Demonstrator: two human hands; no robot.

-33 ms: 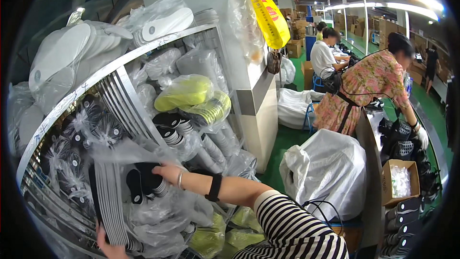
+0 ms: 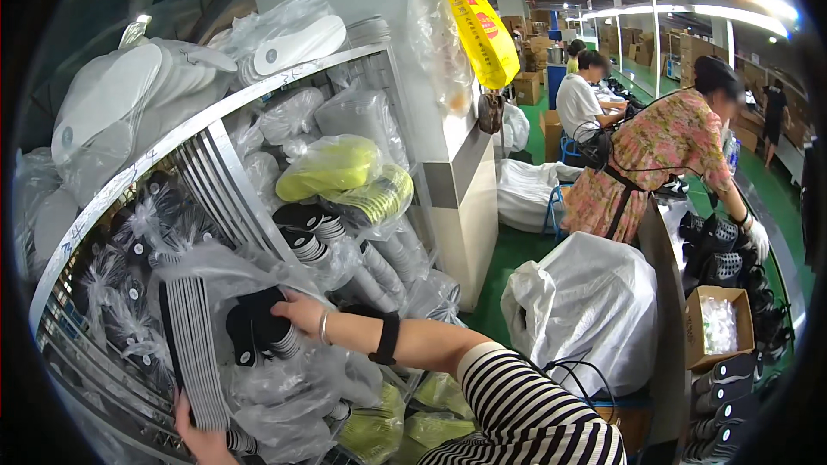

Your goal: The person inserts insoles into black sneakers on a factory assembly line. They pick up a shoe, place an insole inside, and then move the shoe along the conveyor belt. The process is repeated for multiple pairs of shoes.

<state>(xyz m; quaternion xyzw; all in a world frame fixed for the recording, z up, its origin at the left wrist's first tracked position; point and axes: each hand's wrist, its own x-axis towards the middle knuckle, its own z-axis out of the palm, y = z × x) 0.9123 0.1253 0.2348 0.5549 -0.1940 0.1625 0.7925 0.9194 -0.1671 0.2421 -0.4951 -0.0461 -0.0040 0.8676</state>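
My left hand is at the lower left, closed round the lower end of a tall stack of insoles with black faces and pale edges. The stack stands nearly upright, leaning slightly, with clear plastic over its top. My right hand reaches across to a second bunch of black insoles in an opened clear bag. Its fingers are bent at the bunch's upper right edge, by the bag's plastic; the fingertips are partly hidden, so whether they grip the insoles or the film is unclear.
A metal rack holds bagged white, black and yellow-green insoles. Right of it stand a pillar and a white-covered bulky thing. Beyond, a co-worker in a floral dress leans over a conveyor line beside an open carton.
The insole stack in my left hand has risen slightly and leans a little more. The plastic over its top has shifted, and my right hand has barely moved left.
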